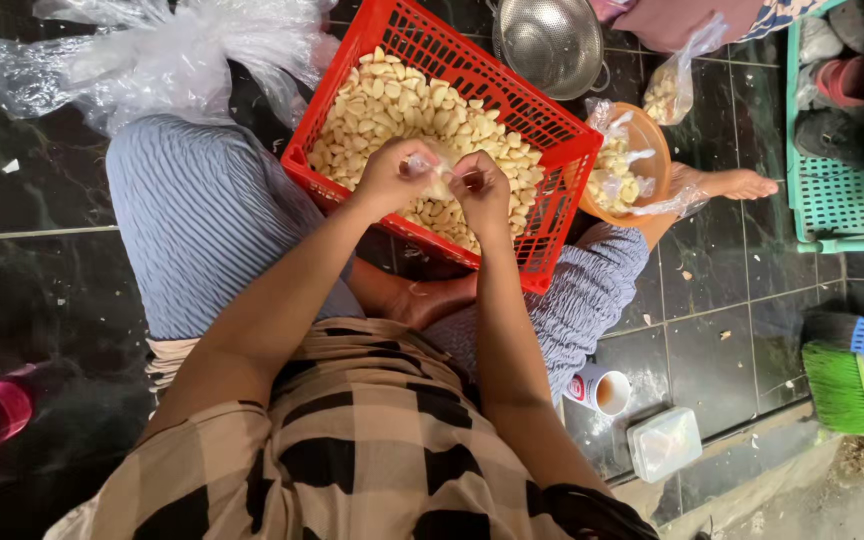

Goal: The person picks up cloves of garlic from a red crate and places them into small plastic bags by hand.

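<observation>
A red plastic basket (pixel 542 135) rests on my lap, filled with several peeled pale garlic cloves (pixel 392 105). Both hands meet over its near side. My left hand (pixel 389 177) and my right hand (pixel 482 188) pinch one garlic clove (pixel 439 182) between their fingertips, with a scrap of thin skin or plastic showing at the left fingers. My forearms reach forward from a checked beige-and-black shirt.
An orange bowl (pixel 649 137) with cloves and plastic bags sits right of the basket, a metal colander (pixel 550 40) behind it. Crumpled clear plastic (pixel 162 55) lies far left. A paper cup (pixel 602 388), a white lidded box (pixel 664 442) and a green broom (pixel 847 380) stand on the dark tile floor.
</observation>
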